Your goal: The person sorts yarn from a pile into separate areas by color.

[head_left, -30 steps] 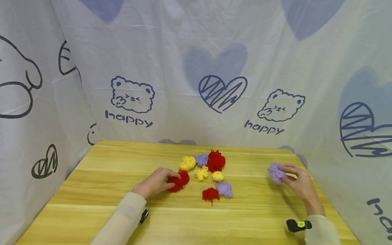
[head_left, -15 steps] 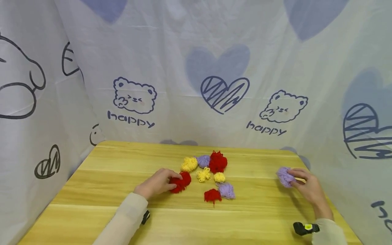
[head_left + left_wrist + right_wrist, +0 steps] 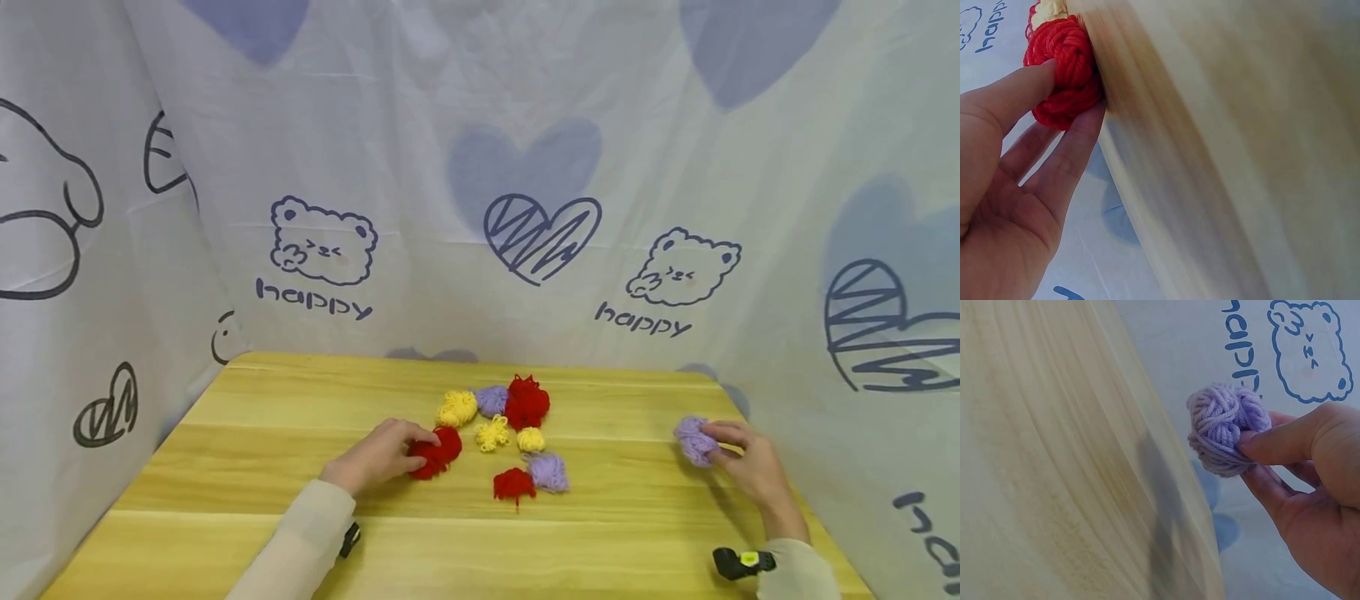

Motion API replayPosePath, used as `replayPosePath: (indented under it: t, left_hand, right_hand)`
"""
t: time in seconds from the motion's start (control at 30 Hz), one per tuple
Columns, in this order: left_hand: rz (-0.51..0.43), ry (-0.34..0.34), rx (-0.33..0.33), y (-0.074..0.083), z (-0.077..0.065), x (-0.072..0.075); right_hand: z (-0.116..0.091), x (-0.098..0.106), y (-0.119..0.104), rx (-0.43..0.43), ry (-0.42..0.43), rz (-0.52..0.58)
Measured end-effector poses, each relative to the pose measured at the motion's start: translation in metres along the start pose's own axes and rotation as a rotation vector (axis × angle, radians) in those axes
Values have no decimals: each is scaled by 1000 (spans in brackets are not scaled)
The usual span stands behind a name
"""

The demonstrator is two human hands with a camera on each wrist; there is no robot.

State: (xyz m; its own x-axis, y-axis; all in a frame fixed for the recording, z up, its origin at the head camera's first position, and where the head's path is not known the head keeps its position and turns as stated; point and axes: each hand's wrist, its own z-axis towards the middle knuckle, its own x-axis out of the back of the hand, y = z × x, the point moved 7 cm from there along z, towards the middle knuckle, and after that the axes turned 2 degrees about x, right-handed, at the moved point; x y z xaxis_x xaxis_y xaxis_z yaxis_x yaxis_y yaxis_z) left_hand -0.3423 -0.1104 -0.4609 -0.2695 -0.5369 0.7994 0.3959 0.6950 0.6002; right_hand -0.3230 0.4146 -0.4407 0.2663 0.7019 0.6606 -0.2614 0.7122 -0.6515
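Observation:
My right hand (image 3: 753,467) pinches a lilac ball of yarn (image 3: 1222,428) between thumb and fingers, held above the table's right side. On the left, my left hand (image 3: 378,454) holds a red ball of yarn (image 3: 1063,69) low at the tabletop, thumb on one side and fingers on the other. In the head view that red yarn (image 3: 447,446) lies at the left of a loose group. Beside it are a yellow ball (image 3: 457,408), a purple ball (image 3: 492,401) and a large red ball (image 3: 528,402).
Within the group lie two small yellow bundles, one looped (image 3: 492,433) and one round (image 3: 531,439). Nearer the front are a lilac bundle (image 3: 548,472) and a small red one (image 3: 514,483). A printed white cloth (image 3: 420,250) hangs behind the wooden table (image 3: 420,554) and along both sides.
My right hand has moved slightly to the right with the lilac yarn. The left hand stays at the red yarn, and the head view has shifted a little.

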Motion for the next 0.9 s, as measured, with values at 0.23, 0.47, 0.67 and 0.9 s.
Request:
replayPosePath:
  t: [0.23,0.47,0.67,0.9]
  left_hand:
    - [2,3,-9,0,0,-2]
    - [-2,1,-5,-1,1,-2]
    - [-7,2,-5,-2,1,-2]
    - [12,7,-1,-2,1,-2]
  right_hand:
    - [-2,4,5,27,22,-1]
    - [-3,4,9,-12,15,-30]
    - [-3,5,9,8,30,-25]
    - [-4,8,14,46,60,-29]
